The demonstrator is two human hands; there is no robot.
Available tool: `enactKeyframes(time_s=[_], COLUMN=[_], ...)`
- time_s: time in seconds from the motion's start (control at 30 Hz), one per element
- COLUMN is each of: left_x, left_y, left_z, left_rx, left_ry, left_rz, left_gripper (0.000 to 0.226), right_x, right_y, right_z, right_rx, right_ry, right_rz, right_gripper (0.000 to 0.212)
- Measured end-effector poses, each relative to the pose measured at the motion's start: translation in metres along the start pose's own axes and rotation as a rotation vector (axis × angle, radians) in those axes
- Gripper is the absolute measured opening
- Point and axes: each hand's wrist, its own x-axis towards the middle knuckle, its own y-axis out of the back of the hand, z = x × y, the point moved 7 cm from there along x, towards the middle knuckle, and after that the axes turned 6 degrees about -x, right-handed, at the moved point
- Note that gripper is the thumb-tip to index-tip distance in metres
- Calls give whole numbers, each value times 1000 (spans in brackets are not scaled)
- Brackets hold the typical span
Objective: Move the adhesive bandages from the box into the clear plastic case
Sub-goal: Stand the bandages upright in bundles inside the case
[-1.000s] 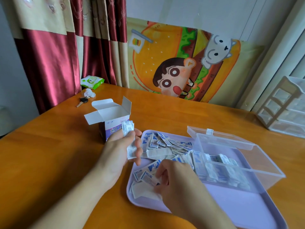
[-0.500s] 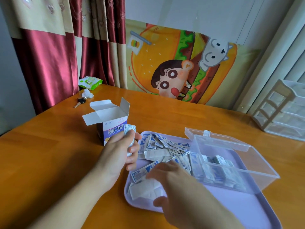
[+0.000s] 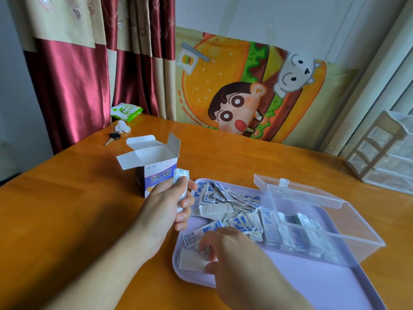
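Observation:
An open purple and white bandage box (image 3: 154,166) stands upright on the table. Just in front of it, my left hand (image 3: 165,209) grips a small stack of wrapped bandages (image 3: 182,175). A loose pile of bandages (image 3: 225,204) lies on the lilac tray (image 3: 312,287). My right hand (image 3: 232,253) reaches down at the tray's near left corner, its fingertips pinching at a bandage beside a white wrapper (image 3: 190,261). The clear plastic case (image 3: 324,224) sits on the tray's right side with its lid open, several bandages inside.
A key (image 3: 112,138), crumpled white paper (image 3: 123,126) and a green wipes pack (image 3: 126,111) lie at the table's far left by the curtain. A white drawer unit (image 3: 384,153) stands at the far right. A cartoon cloth hangs behind the table.
My right hand has slid a little toward the tray's near left corner and now fingers a bandage there. The left hand keeps its stack near the box.

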Motion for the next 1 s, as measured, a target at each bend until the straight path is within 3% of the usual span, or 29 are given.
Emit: enactKeyframes(time_s=[0.33, 0.57, 0.87, 1.0], left_x=[0, -1, -2, -3], left_y=[-1, 0, 0, 2], left_z=[1, 2, 5, 4], left_rx=[20, 36, 8, -14], left_ry=[-4, -7, -16, -4], left_rz=[-12, -4, 1, 16], left_gripper=[28, 29, 27, 27], right_x=[8, 15, 9, 3], right_y=[-2, -5, 15, 53], right_z=[-8, -8, -2, 17], right_rx=[156, 287, 413, 573], right_ry=[0, -32, -47, -49], right_rz=[-12, -31, 100, 316], right_gripper=[45, 31, 14, 13])
